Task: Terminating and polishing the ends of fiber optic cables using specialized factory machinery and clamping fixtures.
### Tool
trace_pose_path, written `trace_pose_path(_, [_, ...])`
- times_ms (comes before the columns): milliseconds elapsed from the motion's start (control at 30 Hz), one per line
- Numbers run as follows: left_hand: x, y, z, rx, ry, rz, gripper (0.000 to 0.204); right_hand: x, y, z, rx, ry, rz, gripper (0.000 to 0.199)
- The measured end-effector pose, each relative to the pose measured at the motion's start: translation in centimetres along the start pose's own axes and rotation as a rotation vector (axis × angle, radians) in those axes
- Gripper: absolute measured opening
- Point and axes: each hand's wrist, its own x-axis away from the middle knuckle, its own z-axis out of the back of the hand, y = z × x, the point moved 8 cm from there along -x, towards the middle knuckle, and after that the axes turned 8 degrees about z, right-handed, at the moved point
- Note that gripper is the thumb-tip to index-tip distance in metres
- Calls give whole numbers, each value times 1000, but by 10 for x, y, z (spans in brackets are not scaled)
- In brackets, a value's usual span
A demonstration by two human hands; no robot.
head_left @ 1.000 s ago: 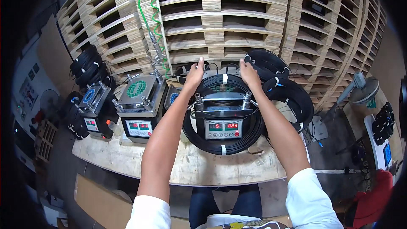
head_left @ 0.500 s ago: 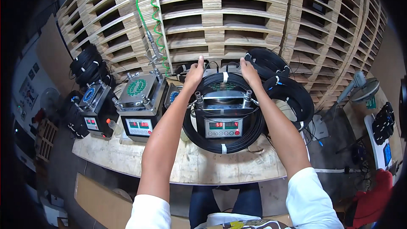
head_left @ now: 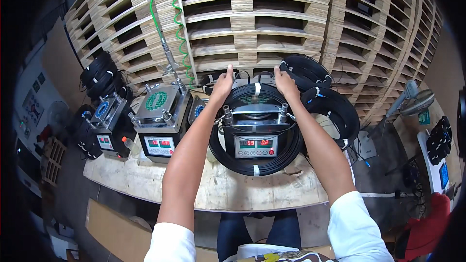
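My left hand (head_left: 223,86) and my right hand (head_left: 286,85) reach to the far side of a polishing machine (head_left: 256,131), one at each far corner. Both thumbs point up and the other fingers curl out of sight, so what they grip is hidden. A large black cable coil (head_left: 257,169), tied with white bands, rings the machine, its far part lying between my hands. On the machine's top sits a round fixture with green fittings (head_left: 255,99), partly behind a metal bar. The machine's front panel has a lit red display (head_left: 257,143).
Left of my arms stand a second machine (head_left: 162,114) with a ring of green fittings and a smaller one (head_left: 104,121) with blue fittings. More black coils (head_left: 335,116) lie at right. Wooden pallets (head_left: 252,14) rise behind the bench (head_left: 242,189). A green spiral hose (head_left: 154,4) hangs with an air gun.
The hanging air gun and green hose have swung slightly left. Displays on the middle and nearest machines have changed. My hands have stayed almost still.
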Motion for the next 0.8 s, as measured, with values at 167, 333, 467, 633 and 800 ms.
trace_pose_path(167, [0, 4, -4, -22, 4, 22, 97, -28, 15, -8, -43, 6, 72, 71])
trace_pose_path(333, [-2, 3, 0, -19, -13, 19, 97, -19, 10, -7, -80, 22, 71, 69])
trace_pose_path(467, [-7, -3, -1, 13, -51, 46, 98, -3, -2, 2, -73, 37, 73, 68])
trace_pose_path(633, [-5, -4, -4, 61, -57, -2, 98, 6, -6, 7, 37, 30, 23, 71])
trace_pose_path(800, [-15, -3, -18, 123, -76, 8, 97, -32, 22, -1, -13, 65, 88, 71])
